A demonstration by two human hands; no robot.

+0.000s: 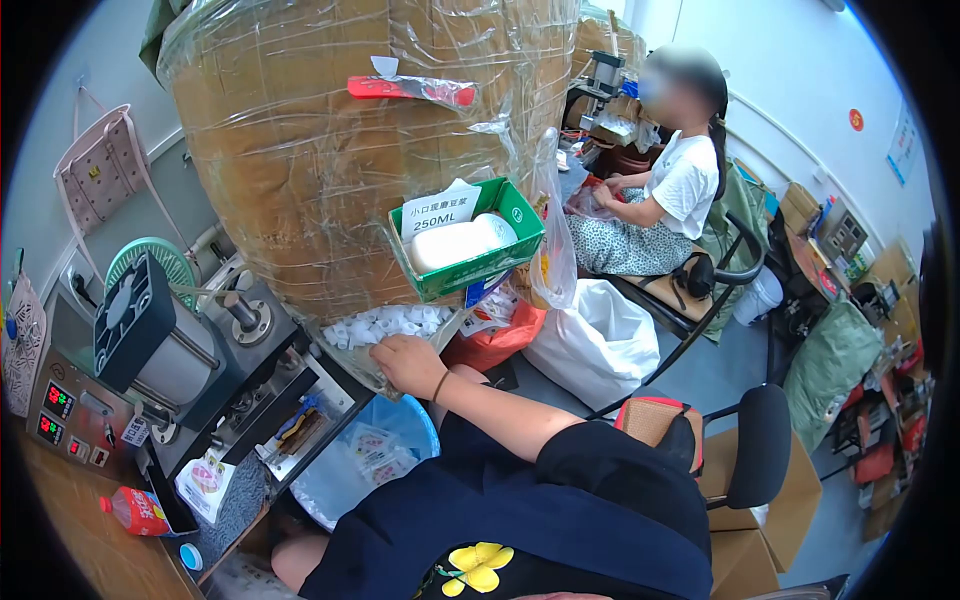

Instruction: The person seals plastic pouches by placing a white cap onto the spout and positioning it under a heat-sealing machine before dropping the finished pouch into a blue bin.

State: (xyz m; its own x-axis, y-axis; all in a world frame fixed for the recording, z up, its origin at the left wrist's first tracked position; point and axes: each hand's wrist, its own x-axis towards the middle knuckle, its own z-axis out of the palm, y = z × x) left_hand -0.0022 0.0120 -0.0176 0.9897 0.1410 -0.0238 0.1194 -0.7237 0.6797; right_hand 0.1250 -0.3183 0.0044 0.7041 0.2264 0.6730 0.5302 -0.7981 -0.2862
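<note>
My right hand [408, 366], with a thin brown band at the wrist, reaches to the front edge of a tray of small white plastic pieces [395, 322]. Its fingers are bent together at the edge of the pile; what lies between them is hidden. Below the hand, a blue tub [418, 420] holds printed clear plastic pouches [375, 455]. Close by on the left stands a bench press machine [235, 350] with a metal cylinder and a control box [75, 415] with red digits. My left hand is out of the picture; only a bit of bare skin shows at the bottom left.
A large film-wrapped carton [300, 170] rises behind the tray. On it hangs a green box [480, 265] with white items. A red bag [500, 338] and a white sack [600, 335] stand right. A co-worker [670, 180] sits beyond. A drink bottle [135, 510] lies left.
</note>
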